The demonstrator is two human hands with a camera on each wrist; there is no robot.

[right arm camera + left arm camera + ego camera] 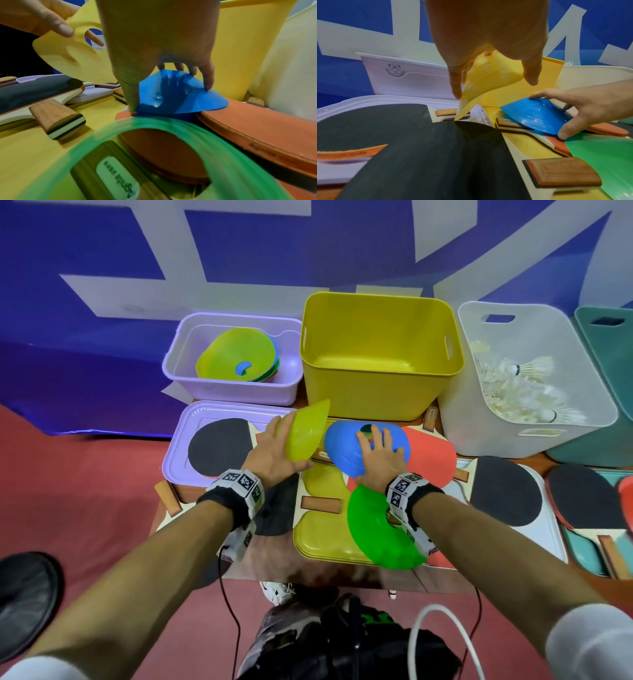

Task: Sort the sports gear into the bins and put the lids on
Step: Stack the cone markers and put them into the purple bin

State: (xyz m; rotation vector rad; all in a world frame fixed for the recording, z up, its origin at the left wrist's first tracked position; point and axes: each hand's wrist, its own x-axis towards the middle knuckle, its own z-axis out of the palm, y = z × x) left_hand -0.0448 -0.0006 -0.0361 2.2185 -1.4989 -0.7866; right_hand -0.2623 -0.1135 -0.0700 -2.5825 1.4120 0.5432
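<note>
My left hand grips a yellow disc cone and holds it tilted on edge above the table, in front of the yellow bin. In the left wrist view its fingers and thumb pinch that yellow cone. My right hand lies over a blue disc cone that rests on red paddles. The thumb hooks the blue cone's near rim and the fingers curl over its top. A green disc cone lies under my right wrist.
A lilac bin at the back left holds several cones. A white bin holds shuttlecocks, with a teal bin beyond it. A black paddle lies on the lilac lid. More paddles lie over the yellow lid and white lid.
</note>
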